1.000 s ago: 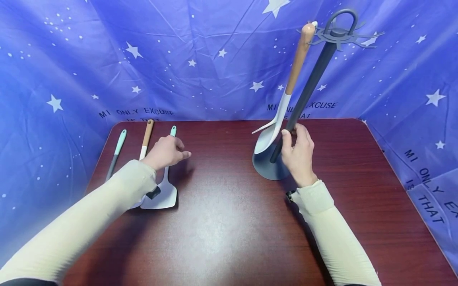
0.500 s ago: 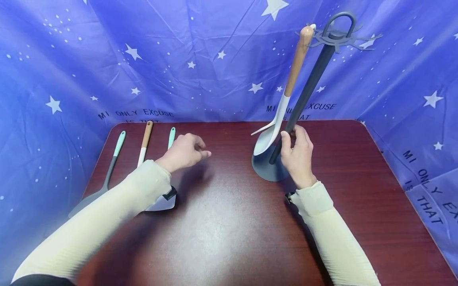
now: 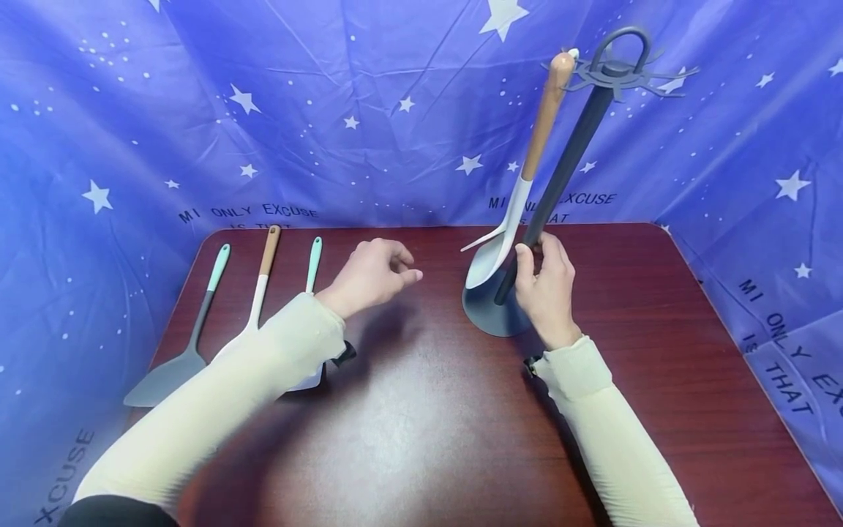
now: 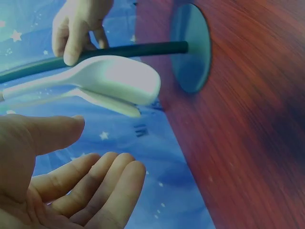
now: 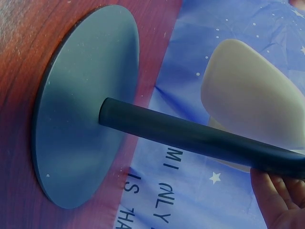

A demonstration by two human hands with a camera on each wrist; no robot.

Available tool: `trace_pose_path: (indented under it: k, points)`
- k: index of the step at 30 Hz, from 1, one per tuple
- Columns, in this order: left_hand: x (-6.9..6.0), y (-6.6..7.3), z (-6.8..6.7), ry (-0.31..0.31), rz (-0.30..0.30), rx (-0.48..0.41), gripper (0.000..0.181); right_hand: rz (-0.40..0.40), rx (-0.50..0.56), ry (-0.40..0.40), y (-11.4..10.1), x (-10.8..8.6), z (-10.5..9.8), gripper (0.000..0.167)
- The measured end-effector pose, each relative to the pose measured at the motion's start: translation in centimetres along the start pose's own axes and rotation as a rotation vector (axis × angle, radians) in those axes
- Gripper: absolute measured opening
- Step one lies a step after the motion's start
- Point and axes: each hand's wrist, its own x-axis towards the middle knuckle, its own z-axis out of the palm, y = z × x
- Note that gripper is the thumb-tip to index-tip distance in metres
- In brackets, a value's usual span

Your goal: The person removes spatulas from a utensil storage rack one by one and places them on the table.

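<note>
My right hand (image 3: 548, 293) grips the dark pole of a utensil stand (image 3: 576, 146), low down above its round grey base (image 3: 484, 316). From the hook ring at the top hangs a white spoon-like utensil (image 3: 518, 205) with a wooden handle. Behind it, a second white utensil (image 4: 107, 102) shows partly in the left wrist view; its kind is unclear. My left hand (image 3: 375, 272) hovers left of the stand, fingers loosely bent and holding nothing. In the left wrist view, its palm and fingers (image 4: 119, 191) lie apart from the hanging utensils.
On the table's left lie a grey turner (image 3: 174, 373) with a mint handle, a white utensil (image 3: 258, 300) with a wooden handle, and a mint-handled white turner (image 3: 315, 263). My left forearm partly covers them. A blue starry cloth (image 3: 395, 146) surrounds the dark red table (image 3: 421, 410).
My left hand has moved right from above the mint-handled white turner toward the stand, uncovering more of the utensils on the left. My right hand keeps its hold on the pole.
</note>
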Motion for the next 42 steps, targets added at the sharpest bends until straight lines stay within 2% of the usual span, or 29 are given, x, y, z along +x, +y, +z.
trace_pose_path:
  k: [11,19,27,32,42]
  points:
    - [1.1,3.1,1.1,0.067,0.098,-0.091,0.023,-0.023,0.007,-0.012,0.0,0.0,-0.1,0.026]
    - [1.9,4.8,2.0,0.106,0.189,-0.180,0.022,-0.015,-0.007,-0.013,-0.1,0.0,-0.2,0.026]
    - [2.7,6.5,2.9,0.166,0.262,-0.277,0.026,-0.002,-0.009,0.000,0.0,0.0,0.0,0.024]
    - [3.3,7.5,3.4,0.197,0.285,-0.340,0.029,-0.012,-0.005,0.005,0.1,0.0,0.1,0.023]
    - [4.7,9.1,3.9,0.196,0.351,-0.441,0.047,-0.023,-0.007,-0.003,0.1,0.0,-0.1,0.023]
